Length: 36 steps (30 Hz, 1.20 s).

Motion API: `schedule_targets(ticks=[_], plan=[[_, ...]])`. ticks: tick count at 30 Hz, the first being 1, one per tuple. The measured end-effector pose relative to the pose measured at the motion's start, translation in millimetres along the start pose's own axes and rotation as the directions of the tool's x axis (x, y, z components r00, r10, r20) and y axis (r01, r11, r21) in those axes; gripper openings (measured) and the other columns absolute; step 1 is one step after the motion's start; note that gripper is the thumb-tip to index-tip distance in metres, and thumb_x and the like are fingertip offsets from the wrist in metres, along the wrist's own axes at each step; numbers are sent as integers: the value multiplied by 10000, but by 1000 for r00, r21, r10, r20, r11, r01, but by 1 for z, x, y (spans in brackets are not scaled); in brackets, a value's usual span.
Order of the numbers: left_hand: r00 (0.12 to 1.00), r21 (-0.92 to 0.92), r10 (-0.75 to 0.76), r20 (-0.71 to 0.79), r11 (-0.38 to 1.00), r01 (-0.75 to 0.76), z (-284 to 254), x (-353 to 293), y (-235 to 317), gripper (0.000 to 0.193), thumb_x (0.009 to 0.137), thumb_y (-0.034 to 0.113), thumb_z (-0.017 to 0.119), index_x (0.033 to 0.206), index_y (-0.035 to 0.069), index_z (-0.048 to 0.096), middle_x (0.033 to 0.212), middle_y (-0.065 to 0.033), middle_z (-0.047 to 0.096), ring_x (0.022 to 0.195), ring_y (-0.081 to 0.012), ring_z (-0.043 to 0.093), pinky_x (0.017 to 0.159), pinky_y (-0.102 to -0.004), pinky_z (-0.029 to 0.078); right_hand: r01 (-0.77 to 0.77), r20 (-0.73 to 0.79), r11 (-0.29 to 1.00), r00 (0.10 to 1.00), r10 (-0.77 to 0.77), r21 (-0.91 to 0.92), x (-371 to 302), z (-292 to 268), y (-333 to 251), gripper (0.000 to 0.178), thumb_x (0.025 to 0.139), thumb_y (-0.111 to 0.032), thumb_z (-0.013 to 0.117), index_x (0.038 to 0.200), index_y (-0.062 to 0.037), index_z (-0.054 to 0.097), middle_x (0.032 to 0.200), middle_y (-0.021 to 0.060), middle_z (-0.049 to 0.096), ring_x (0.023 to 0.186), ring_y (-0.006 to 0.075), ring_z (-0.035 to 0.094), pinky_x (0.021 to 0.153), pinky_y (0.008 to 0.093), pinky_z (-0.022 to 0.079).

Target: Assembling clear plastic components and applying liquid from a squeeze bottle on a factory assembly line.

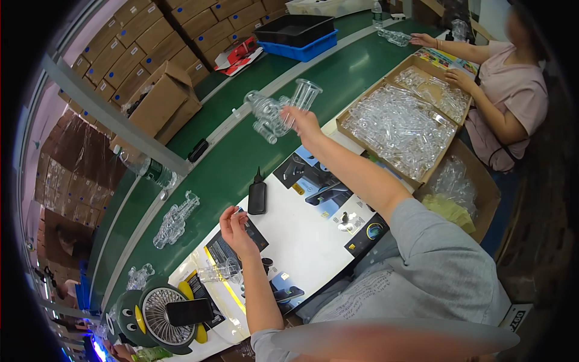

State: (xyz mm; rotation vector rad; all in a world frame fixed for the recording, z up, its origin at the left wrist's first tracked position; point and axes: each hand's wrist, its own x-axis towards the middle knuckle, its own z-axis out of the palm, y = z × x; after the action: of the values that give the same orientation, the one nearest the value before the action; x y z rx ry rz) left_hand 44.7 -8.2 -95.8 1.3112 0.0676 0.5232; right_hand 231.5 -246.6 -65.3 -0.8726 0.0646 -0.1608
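Note:
My right hand (304, 123) is raised above the green conveyor belt (229, 163) and grips a clear glass piece (277, 110) with a cylinder top and bulbous body. My left hand (236, 228) hovers lower over the white worktop (301, 232), fingers curled but apart, holding nothing I can make out. A clear glass tube (218, 273) lies on the worktop just below that hand. A similar clear glass piece (175, 220) lies on the belt to the left.
A cardboard tray (368, 160) full of clear glass pieces sits at right, where another person (512, 90) handles parts. A black power bank (257, 197), a small fan (160, 314) with a phone, stacked cartons (139, 48) and a blue-and-black bin (298, 36) surround the belt.

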Motion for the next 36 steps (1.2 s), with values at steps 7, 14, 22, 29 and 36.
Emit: schedule_targets(ticks=[7,14,22,29,36], plan=[[940,-108,-335,65,934,340,40,38,5,479,920,275,486,1294,-10,396,1319,-174,434,1237,-262,410,1022,-368,321,-96,275,995,957,94,-6,-91,12,-10,294,832,-168,603,1052,26,591,979,111,654,932,171,623,872,295,466],[874,-265,-413,257,839,475,58,73,-11,522,906,412,475,1221,0,421,1202,-144,491,1059,-276,527,857,-438,476,90,474,962,879,44,-256,-121,-1,9,230,821,-111,625,1009,22,616,999,98,649,969,152,602,891,281,446],[929,-394,-158,335,872,290,32,84,39,506,921,366,433,1243,-25,427,1246,-162,499,1188,-281,461,983,-380,394,193,671,957,742,1,-215,-141,1,-7,321,839,-94,584,1145,-2,552,1091,94,620,1057,154,556,932,298,415],[997,-523,-43,62,849,69,-16,84,86,554,920,374,431,1250,-67,380,1267,-224,458,1205,-307,438,1020,-404,373,113,692,935,703,164,-337,-149,4,8,425,834,-139,614,1212,7,486,945,61,613,910,124,584,846,275,457],[998,-545,3,-61,837,-36,-26,73,111,459,912,329,481,1215,-5,394,1232,-239,465,1192,-347,437,1008,-439,385,96,704,817,570,424,-569,-150,5,14,465,818,-138,657,1204,-42,416,842,55,595,871,145,605,840,276,457]])
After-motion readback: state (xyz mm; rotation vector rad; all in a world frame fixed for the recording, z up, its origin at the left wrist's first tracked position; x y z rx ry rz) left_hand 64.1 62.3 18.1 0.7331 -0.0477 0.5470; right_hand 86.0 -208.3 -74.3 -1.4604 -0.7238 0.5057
